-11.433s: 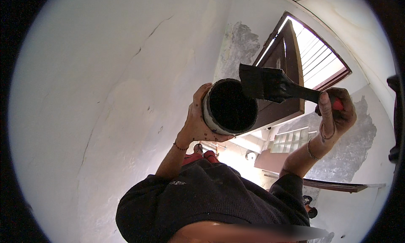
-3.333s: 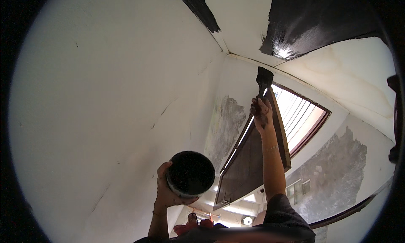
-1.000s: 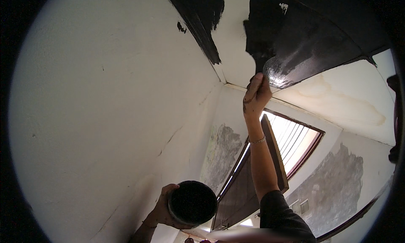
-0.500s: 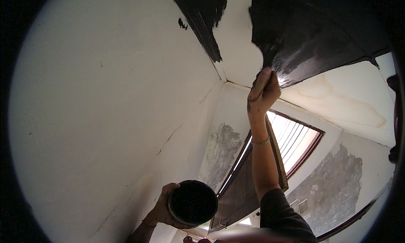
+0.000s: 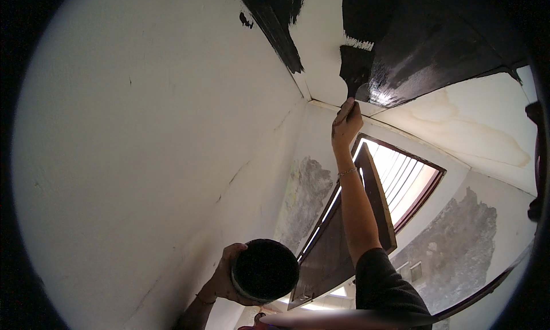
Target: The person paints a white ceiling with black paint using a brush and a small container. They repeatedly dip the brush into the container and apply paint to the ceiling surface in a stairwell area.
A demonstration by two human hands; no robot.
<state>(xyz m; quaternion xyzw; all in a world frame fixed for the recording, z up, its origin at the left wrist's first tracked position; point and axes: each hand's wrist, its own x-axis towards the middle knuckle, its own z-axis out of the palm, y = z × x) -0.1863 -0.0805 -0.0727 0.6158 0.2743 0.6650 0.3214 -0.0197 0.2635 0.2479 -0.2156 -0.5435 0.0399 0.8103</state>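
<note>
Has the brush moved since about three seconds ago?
Yes: the brush has moved up the view, away from the window, to beside the black paint.

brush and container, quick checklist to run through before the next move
1. Right hand gripping the brush by its handle: ok.
2. Left hand holding the round container: ok.
3. Bristles touching the ceiling: cannot tell from this angle.
4. Enough left inside the container: cannot tell, the inside shows only as black.
5. Pale gap between dark strip and dark patch covered: not ok, bare.
6. Wall free of dark marks: not ok, splotch near the strip.
</note>
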